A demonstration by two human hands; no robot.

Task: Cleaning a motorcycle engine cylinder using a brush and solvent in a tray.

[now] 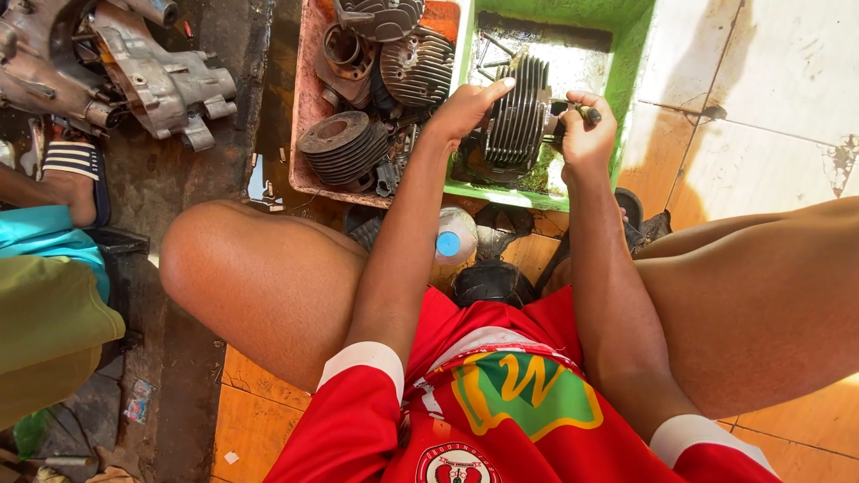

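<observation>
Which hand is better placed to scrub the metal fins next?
Probably the right. The right hand already grips a thin dark tool against the finned cylinder in the green tub. The left hand is busy steadying the cylinder from above.

Your right hand [586, 125] hides most of the thin tool [586, 113] it grips. The engine casing [107, 67] at upper left and the finned part [380, 16] are cut off by the top edge.
</observation>
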